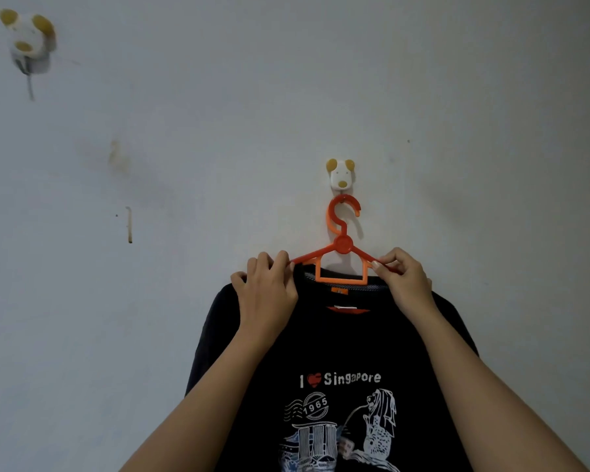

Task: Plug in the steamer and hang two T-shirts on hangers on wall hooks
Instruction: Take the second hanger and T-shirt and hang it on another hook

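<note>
Gripping the shoulder of the black T-shirt [348,342] on its own side, the left hand [266,287] curled its fingers [281,258] over the cloth where it draped the arm of the orange hanger [343,245], the fingertips just touching bare plastic. The right hand [402,281] worked at the other shoulder, thumb and forefinger closed in a narrow pinch on the hanger's sloping arm, the other fingers folded down against the collar edge. Between the two grips rose the hanger's round hub, and above it the curved neck, which sat hooked on a white dog-faced wall hook [340,177] with tan ears and nose, above the midpoint of the hands. The shirt was on the hanger. Its collar lay just below the hanger's crossbar between the hands, with an orange label showing inside the neck. Its body fell away below both wrists, printed in white with "I", a red heart, "Singapore", a "1965" stamp, towers and a Merlion. Both forearms crossed the shirt's front. Far up and out from the left hand, a second dog-faced hook [28,35] was fixed to the pale wall [218,97], blurred, a thin grey stem hanging beneath it. Faint brownish smudges [116,158] marked the wall between that hook and the left hand.
</note>
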Demonstrator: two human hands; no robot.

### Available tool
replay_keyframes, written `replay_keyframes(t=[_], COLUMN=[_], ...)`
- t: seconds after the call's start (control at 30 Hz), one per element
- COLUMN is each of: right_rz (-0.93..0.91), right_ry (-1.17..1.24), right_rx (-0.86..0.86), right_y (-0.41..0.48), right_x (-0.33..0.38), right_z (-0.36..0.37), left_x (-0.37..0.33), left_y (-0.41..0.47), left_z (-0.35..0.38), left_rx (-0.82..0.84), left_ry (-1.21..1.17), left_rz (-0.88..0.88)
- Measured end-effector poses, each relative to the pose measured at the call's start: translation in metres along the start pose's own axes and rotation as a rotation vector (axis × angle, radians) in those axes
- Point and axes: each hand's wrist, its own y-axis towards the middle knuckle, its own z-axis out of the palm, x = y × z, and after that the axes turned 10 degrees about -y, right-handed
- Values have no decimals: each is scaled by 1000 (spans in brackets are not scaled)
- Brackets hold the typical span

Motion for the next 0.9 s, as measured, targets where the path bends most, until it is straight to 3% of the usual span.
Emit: replay_keyframes(t=[0.2, 0.3, 0.6, 0.9], right_rz=[-172, -197, -94, -60], right_ry=[-171, -287, -322, -171], right_rx=[-184, -138, 18, 283], right_y=[-17, -40, -91, -158], right_x=[-8, -24, -34, 7], right_z=[18, 43, 94, 5], left_x=[17, 31, 68, 12], left_y=[-17, -36, -91, -127], left_z=[3, 4, 4, -77], left_rx=[-67, 1, 251, 489], left_ry=[107, 192, 411, 246], left_rz=[111, 184, 289, 19])
